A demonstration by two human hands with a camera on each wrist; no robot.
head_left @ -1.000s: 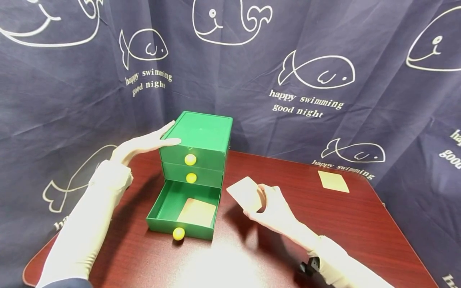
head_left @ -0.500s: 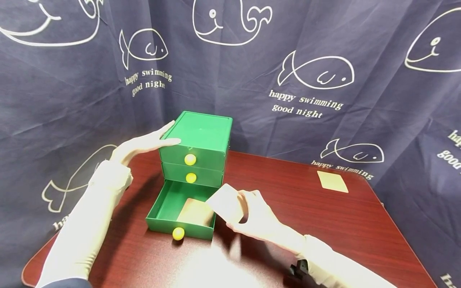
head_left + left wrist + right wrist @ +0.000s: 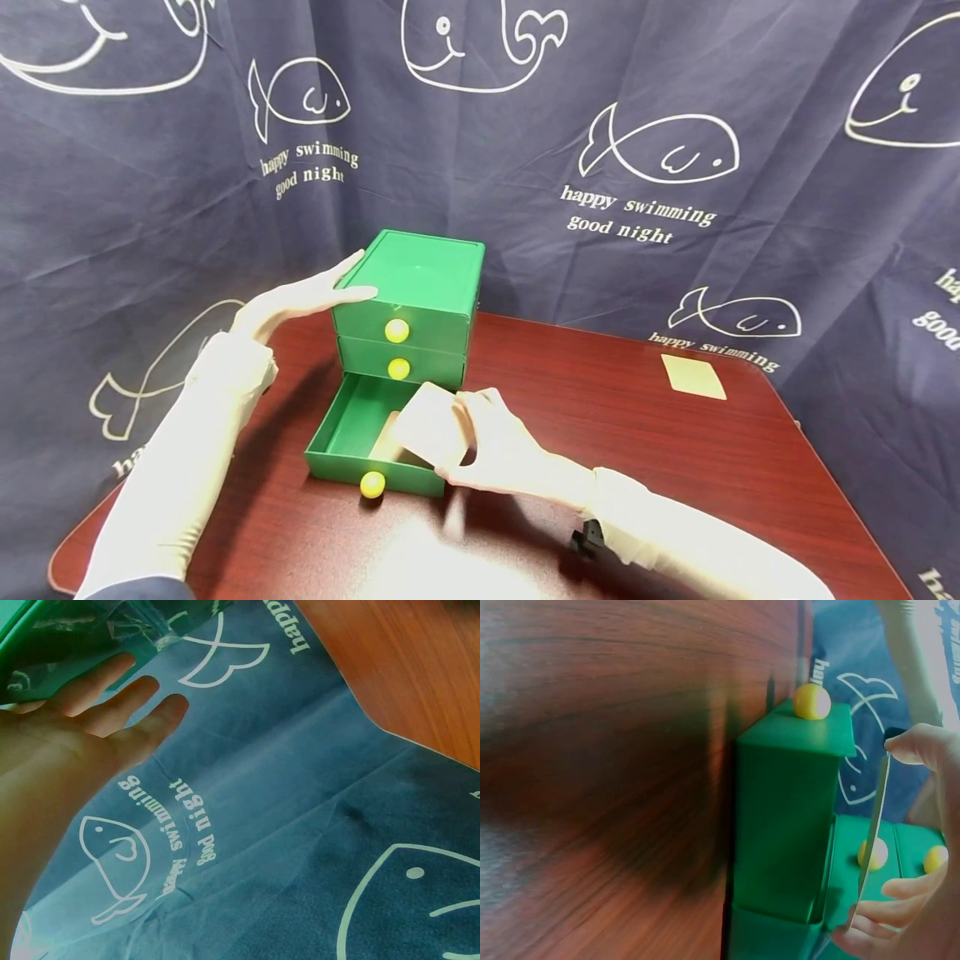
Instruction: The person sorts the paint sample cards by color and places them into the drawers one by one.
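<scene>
Green plastic three-drawer cabinet [image 3: 408,300] stands near the back-left of the dark red wooden desk [image 3: 675,467], in front of a navy fabric backdrop with white fish drawings [image 3: 675,125]. Top two drawers closed, each with a round yellow knob. Bottom green drawer [image 3: 352,433] pulled fully out toward the person, yellow round knob [image 3: 372,484] on its front. Left hand [image 3: 300,302] rests flat against the cabinet's upper left side, fingers straight, thumb on the top edge; left wrist view shows the straight fingers [image 3: 112,701] beside the green wall. Right hand [image 3: 498,450] pinches a pale cream rectangular card [image 3: 431,423] by its right edge, thumb and fingers curled round it. Held card is tilted, hovering over the right half of the open drawer, just above the front right corner. Right wrist view shows the card edge-on between the fingertips. Another cream card [image 3: 388,446] lies flat inside the drawer, mostly hidden under the held one. Third cream card [image 3: 693,377] lies on the desk at the far right, well apart from both hands.
</scene>
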